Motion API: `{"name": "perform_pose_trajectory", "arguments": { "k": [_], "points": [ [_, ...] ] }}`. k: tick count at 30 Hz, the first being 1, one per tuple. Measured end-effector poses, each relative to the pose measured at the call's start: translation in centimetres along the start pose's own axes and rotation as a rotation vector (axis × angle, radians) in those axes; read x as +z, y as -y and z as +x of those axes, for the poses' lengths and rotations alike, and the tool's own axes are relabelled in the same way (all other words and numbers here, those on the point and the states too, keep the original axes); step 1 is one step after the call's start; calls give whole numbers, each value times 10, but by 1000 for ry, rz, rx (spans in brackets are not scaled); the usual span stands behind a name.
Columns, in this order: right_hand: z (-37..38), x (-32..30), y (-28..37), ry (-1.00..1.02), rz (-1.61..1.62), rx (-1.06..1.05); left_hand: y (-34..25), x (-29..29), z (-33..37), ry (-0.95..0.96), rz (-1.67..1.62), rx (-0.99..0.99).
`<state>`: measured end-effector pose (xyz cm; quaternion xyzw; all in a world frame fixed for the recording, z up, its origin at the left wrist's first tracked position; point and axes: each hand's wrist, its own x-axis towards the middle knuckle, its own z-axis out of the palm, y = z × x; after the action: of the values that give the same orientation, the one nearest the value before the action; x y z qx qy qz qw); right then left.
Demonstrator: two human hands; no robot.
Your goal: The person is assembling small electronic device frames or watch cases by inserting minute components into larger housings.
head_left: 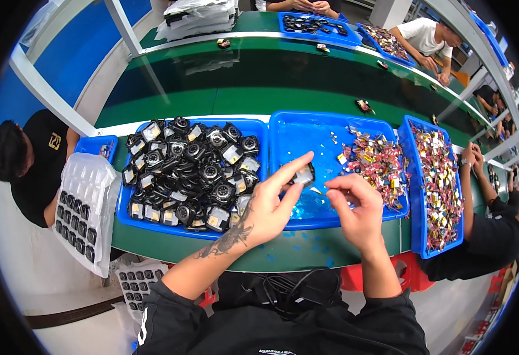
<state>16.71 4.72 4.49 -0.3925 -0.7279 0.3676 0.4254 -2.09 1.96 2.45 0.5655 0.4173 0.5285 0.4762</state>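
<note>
My left hand (271, 204) holds a black smartwatch case (305, 174) between thumb and fingers, its index finger stretched out past it. Over the middle blue tray (298, 121), my right hand (360, 210) is closed in a pinch a little to the right of the case. Whatever its fingertips hold, if anything, is too small to make out. A small pale piece (316, 190) shows between the hands. Just left of my left hand, many similar black smartwatch cases (211, 171) fill another blue tray (263, 133). Small red, yellow and silver parts (377, 160) lie heaped in the middle tray's right half.
A narrow blue tray (418, 251) on the right is full of similar small parts. Beyond the trays runs a green conveyor (241, 100) with a few scattered parts. A person (28, 168) is at left beside a clear moulded tray (85, 260) of black cases; another person's arm (478, 177) reaches in at right.
</note>
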Motion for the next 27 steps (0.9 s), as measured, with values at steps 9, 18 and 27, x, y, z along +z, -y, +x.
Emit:
{"name": "perform_pose_trajectory", "arguments": {
  "k": [9, 18, 27],
  "points": [
    [3, 10, 18, 86, -15, 43, 2, 5, -3, 48, -349, -98],
    [4, 8, 25, 33, -114, -21, 4, 1, -2, -29, -334, -160],
    [-1, 18, 31, -127, -224, -67, -1, 4, -3, 16, -399, -195]
  ]
}}
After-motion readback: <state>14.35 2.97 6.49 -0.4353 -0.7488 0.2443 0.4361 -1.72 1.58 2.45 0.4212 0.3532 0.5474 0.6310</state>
